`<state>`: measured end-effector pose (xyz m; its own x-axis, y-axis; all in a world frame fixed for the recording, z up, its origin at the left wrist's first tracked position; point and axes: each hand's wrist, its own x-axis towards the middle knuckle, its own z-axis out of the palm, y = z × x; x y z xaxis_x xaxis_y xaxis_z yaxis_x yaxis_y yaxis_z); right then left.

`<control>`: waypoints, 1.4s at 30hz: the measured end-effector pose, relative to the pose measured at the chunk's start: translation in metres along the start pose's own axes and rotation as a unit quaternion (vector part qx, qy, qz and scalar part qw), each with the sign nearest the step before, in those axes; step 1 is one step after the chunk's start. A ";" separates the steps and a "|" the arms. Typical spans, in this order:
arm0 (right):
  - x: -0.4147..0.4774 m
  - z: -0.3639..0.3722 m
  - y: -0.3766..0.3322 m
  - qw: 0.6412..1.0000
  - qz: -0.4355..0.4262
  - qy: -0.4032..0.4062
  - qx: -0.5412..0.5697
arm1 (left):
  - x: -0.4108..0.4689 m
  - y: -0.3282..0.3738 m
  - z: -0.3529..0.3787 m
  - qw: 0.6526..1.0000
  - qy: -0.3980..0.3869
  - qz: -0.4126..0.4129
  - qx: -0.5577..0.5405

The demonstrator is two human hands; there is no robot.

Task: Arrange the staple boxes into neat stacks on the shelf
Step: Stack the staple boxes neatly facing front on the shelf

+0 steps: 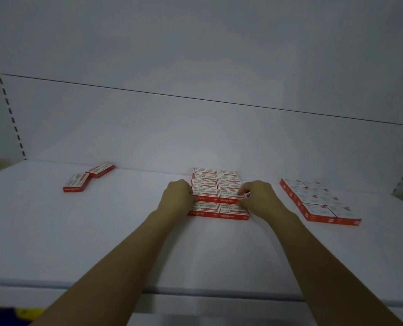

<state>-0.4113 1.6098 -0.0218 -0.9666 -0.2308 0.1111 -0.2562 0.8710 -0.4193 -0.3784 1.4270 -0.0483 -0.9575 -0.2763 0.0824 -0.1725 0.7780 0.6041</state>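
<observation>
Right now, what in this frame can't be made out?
Head view only:
1. Fine print on the middle block: too small and blurred.
2. Left grip fingertips: hidden behind its own knuckles.
3. Right block labels: washed out and blurred.
4. Blue-yellow thing at the bottom left: dark and cut off by the frame edge.

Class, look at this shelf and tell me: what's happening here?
A person is tidying red-and-white staple boxes on a white shelf. The left hand grips the middle block at its left edge, and the right hand pinches a box at its right edge. Another neat block sits to the right; two loose boxes lie off to the left.
</observation>
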 end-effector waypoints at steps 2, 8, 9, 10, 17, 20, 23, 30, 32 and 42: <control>0.001 -0.003 -0.010 0.999 -0.010 -0.008 -0.039 | -0.002 0.000 -0.005 1.000 0.002 -0.010 0.017; 0.009 0.006 -0.055 0.989 -0.113 -0.011 -0.091 | -0.017 -0.030 -0.043 0.994 0.020 -0.030 0.104; 0.011 0.011 -0.064 0.987 -0.129 -0.019 -0.090 | -0.020 -0.042 -0.052 0.992 0.027 -0.036 0.120; 0.014 0.017 -0.075 0.985 -0.146 -0.028 -0.090 | -0.023 -0.054 -0.061 0.989 0.036 -0.048 0.132; 0.026 0.070 -0.158 0.963 -0.241 -0.085 -0.080 | -0.051 -0.144 -0.131 0.970 0.095 -0.151 0.164; 0.031 0.095 -0.194 0.956 -0.263 -0.101 -0.078 | -0.053 -0.178 -0.153 0.965 0.103 -0.171 0.170; 0.043 0.118 -0.226 0.953 -0.271 -0.108 -0.083 | -0.047 -0.208 -0.173 0.962 0.109 -0.180 0.174; 0.085 0.146 -0.274 0.954 -0.261 -0.088 -0.118 | -0.006 -0.260 -0.202 0.964 0.108 -0.151 0.189; 0.094 0.155 -0.285 0.954 -0.260 -0.093 -0.116 | 0.006 -0.268 -0.204 0.965 0.105 -0.142 0.196; 0.110 0.187 -0.311 0.960 -0.234 -0.067 -0.142 | 0.030 -0.280 -0.202 0.973 0.108 -0.100 0.178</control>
<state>-0.4381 1.2324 -0.0476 -0.7417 -0.6628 0.1029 -0.6705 0.7367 -0.0880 -0.3123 1.0868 -0.0553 -0.8319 -0.5250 0.1798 -0.4565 0.8316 0.3162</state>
